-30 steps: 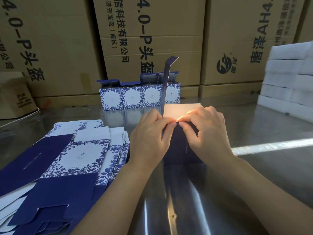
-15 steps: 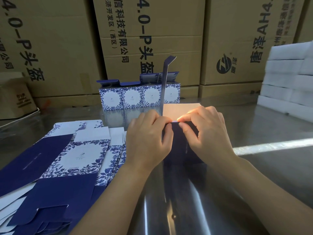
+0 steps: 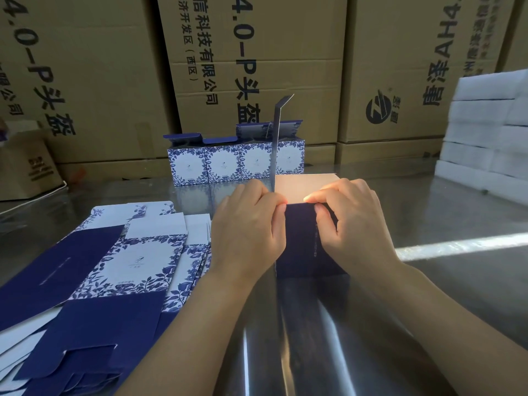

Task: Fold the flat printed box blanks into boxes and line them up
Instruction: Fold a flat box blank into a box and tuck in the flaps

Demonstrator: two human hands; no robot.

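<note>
A half-formed dark blue box stands on the metal table in front of me. My left hand and my right hand both pinch its near top edge, a little apart. One white inner flap lies flat across its top and a tall flap sticks straight up. A fanned stack of flat blue-and-white floral blanks lies to the left. Several folded boxes stand in a row at the back.
Large brown cartons form a wall behind the table. A small carton sits at far left. Stacked white foam pieces fill the right edge. The shiny table reflects a bright strip of light.
My fingertips, which met at the middle of the box's near top edge, have slid apart along it. The flaps and the other boxes have stayed put.
</note>
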